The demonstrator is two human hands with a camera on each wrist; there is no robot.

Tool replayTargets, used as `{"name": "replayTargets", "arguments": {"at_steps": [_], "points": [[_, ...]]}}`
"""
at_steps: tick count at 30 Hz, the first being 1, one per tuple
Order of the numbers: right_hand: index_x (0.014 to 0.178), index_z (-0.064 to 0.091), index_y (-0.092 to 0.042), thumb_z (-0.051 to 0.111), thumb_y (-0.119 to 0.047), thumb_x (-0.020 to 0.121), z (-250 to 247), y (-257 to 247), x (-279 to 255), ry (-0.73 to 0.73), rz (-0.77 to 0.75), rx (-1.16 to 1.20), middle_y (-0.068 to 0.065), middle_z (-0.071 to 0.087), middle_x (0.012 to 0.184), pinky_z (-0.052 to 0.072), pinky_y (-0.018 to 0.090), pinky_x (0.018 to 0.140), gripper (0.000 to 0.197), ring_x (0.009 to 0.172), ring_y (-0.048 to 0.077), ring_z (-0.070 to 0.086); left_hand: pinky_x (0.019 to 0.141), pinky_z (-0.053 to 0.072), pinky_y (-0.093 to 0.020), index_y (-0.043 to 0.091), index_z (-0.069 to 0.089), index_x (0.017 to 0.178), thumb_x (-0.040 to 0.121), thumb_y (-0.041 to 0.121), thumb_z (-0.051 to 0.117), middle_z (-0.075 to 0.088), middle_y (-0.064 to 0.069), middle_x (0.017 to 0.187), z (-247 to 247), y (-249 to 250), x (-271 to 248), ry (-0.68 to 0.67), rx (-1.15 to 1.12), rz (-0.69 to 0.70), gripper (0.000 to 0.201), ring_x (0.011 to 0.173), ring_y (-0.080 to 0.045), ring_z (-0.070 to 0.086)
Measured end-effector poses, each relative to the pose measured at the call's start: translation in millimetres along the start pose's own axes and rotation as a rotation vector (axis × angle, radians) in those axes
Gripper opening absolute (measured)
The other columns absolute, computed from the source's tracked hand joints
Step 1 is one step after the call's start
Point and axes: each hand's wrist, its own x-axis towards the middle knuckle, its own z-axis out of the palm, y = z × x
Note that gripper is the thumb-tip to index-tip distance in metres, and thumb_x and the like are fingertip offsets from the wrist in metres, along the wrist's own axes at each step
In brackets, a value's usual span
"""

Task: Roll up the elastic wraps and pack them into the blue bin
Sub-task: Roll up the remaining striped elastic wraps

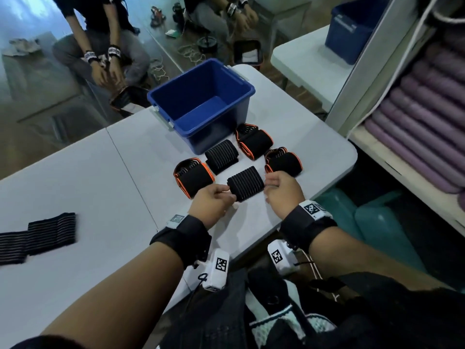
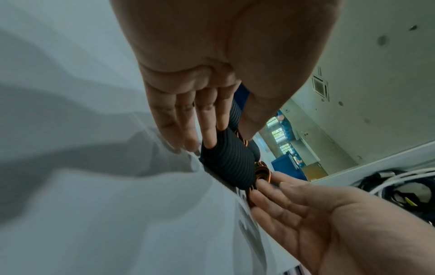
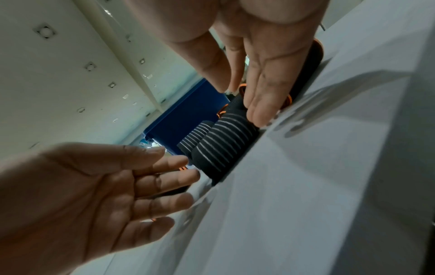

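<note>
A rolled black wrap with thin white stripes (image 1: 246, 183) (image 2: 230, 163) (image 3: 223, 147) lies on the white table (image 1: 100, 187). My left hand (image 1: 225, 193) (image 2: 200, 134) touches its left end with straight fingers. My right hand (image 1: 270, 183) (image 3: 256, 104) touches its right end, fingers straight too. A second striped roll (image 1: 221, 156) and three orange-edged rolls (image 1: 193, 177) (image 1: 254, 141) (image 1: 283, 162) lie around it. Just behind them stands the blue bin (image 1: 239, 84); nothing shows inside it. An unrolled striped wrap (image 1: 37, 235) lies flat at the far left.
The table's rounded right edge (image 1: 349, 157) is close to my right hand. A shelf of purple mats (image 1: 415, 122) stands on the right. Another table with a second blue bin (image 1: 352, 34) is behind. Two people (image 1: 100, 46) sit beyond the table.
</note>
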Motion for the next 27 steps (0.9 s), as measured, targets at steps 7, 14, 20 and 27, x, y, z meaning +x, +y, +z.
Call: {"name": "replayTargets", "arguments": {"at_steps": [7,14,20,27], "points": [[0.106,0.064,-0.016,0.057,-0.014,0.092,11,-39,2,-0.155,-0.233,-0.219,-0.008,0.063,0.091,0.049,0.023,0.081,0.016,0.088,0.011,0.062,0.060,0.053,-0.026,0.014,0.066,0.101,0.091,0.016,0.071,0.077,-0.002,0.081,-27,-18,-14,0.161,0.004,0.010,0.011,0.063,-0.011,0.065],[0.100,0.064,-0.020,0.058,-0.014,0.090,103,-75,-25,-0.471,-0.391,-0.277,-0.010,0.061,0.084,0.047,0.022,0.073,0.014,0.080,0.013,0.063,0.055,0.050,-0.025,0.009,0.067,0.095,0.090,0.010,0.071,0.074,-0.003,0.073,-108,-63,-46,0.434,-0.115,-0.047,0.007,0.055,-0.011,0.064],[0.093,0.061,-0.023,0.059,-0.014,0.088,186,-103,-63,-0.707,-0.455,-0.371,-0.003,0.065,0.089,0.049,0.027,0.072,0.010,0.082,0.019,0.065,0.063,0.050,-0.029,0.013,0.069,0.093,0.090,0.014,0.070,0.076,-0.007,0.083,-207,-107,-97,0.656,-0.090,-0.076,0.004,0.062,-0.016,0.066],[0.091,0.059,-0.026,0.060,-0.019,0.088,268,-135,-90,-0.778,-0.541,-0.507,-0.003,0.064,0.094,0.051,0.029,0.082,0.008,0.089,0.021,0.067,0.076,0.057,-0.038,0.020,0.068,0.089,0.089,0.021,0.071,0.072,-0.008,0.090,-305,-147,-130,0.833,-0.007,-0.117,0.003,0.080,-0.027,0.070]]}}
